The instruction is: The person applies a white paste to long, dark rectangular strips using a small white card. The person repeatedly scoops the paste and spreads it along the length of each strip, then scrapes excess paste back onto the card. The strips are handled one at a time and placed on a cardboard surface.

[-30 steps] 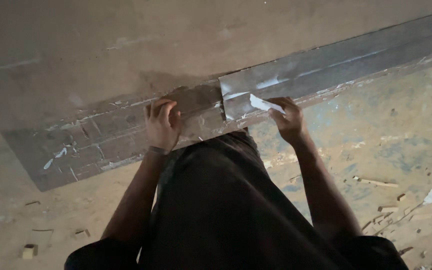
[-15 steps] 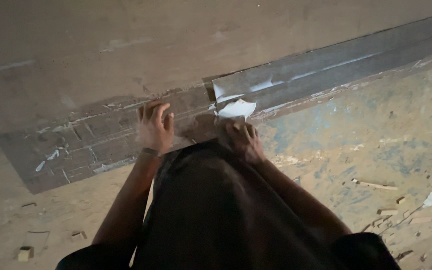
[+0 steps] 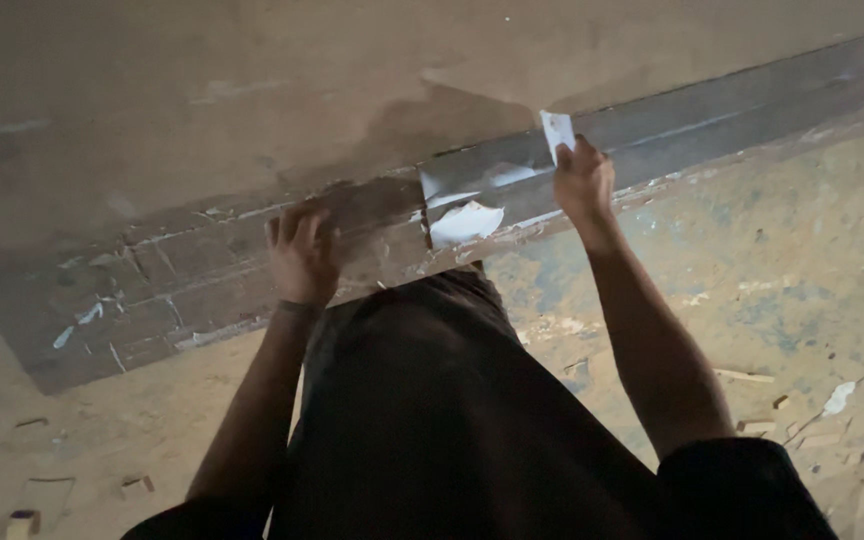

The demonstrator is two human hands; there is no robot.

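Observation:
My left hand (image 3: 302,252) lies flat with fingers spread against a strip of bare brick (image 3: 152,280) at the foot of a wall. My right hand (image 3: 580,182) is raised against the grey smooth band (image 3: 712,110) of the wall and grips a small white flat scraper (image 3: 557,130), its blade pointing up. A white blob of putty (image 3: 464,222) sits on the grey band between my hands, just right of the edge where brick meets grey. My dark-clothed lap (image 3: 432,400) fills the lower middle.
The plastered wall (image 3: 252,80) rises above the strip. The dusty floor (image 3: 772,280) on the right carries scattered chips and small wood scraps (image 3: 752,428). More small bits (image 3: 22,520) lie at the lower left.
My right hand has moved up and to the right from near the white blob, lifting the scraper onto the grey band. My left hand stays on the brick.

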